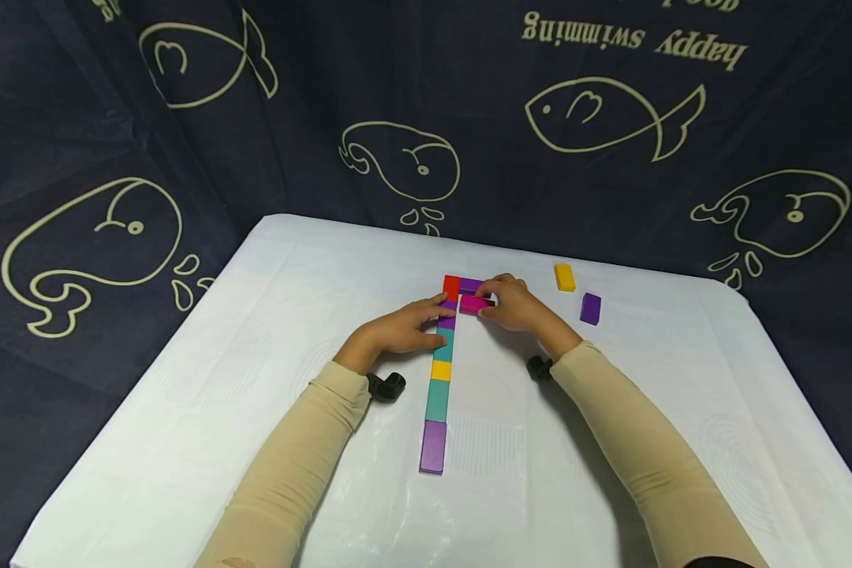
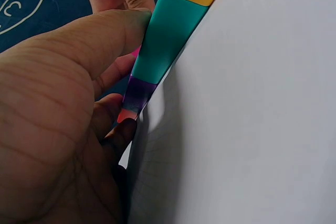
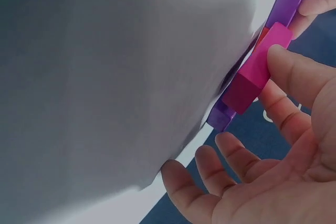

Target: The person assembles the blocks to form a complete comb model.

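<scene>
A straight row of coloured blocks runs away from the person in the head view. From near to far come a purple block [image 1: 433,446], a teal block, a yellow block [image 1: 441,371], another teal block [image 1: 438,349], a purple block and a red block [image 1: 451,284]. Beside the red one, a further purple block [image 1: 471,285] extends rightward. My left hand [image 1: 397,327] lies along the row's left side, its thumb touching the farther teal block and its fingertips at the far blocks. Between thumb and fingers, my right hand [image 1: 513,304] pinches a magenta block [image 3: 257,69], just in front of that rightward purple block.
On the white-covered table [image 1: 206,442], a loose yellow block [image 1: 565,278] and a loose purple block [image 1: 591,308] lie to the right of the right hand. A dark cloth with fish drawings [image 1: 483,95] hangs behind the table's far edge.
</scene>
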Demonstrator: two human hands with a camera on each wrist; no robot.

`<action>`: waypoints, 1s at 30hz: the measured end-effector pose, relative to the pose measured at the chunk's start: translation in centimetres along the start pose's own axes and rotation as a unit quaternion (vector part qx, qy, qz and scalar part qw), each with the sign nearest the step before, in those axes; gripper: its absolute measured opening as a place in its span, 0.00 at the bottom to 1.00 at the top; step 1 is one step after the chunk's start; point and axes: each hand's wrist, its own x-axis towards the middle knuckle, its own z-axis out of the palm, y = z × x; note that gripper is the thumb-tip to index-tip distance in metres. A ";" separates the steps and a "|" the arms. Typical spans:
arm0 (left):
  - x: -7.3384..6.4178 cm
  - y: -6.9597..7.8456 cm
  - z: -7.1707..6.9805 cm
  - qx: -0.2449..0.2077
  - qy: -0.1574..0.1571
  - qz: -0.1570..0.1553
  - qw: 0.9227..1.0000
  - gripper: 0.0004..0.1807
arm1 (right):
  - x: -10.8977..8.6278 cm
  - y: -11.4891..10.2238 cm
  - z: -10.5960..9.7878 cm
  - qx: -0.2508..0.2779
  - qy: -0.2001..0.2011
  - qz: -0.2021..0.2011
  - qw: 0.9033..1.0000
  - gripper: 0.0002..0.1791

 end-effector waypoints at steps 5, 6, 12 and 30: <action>0.0 -0.1 0.0 -0.002 -0.001 0.000 1.000 0.32 | 0.1 -0.2 0.1 0.001 0.006 0.005 1.000 0.15; 0.0 -0.1 0.0 -0.001 -0.001 0.001 1.000 0.32 | 0.0 -0.3 0.1 0.001 0.008 0.005 1.000 0.15; 0.0 -0.1 0.0 0.003 -0.001 0.004 1.000 0.33 | 0.2 -0.4 0.1 -0.007 0.006 0.004 1.000 0.15; 0.0 0.1 0.0 0.000 -0.007 -0.003 1.000 0.33 | 0.6 -0.3 0.6 -0.011 0.005 0.014 1.000 0.16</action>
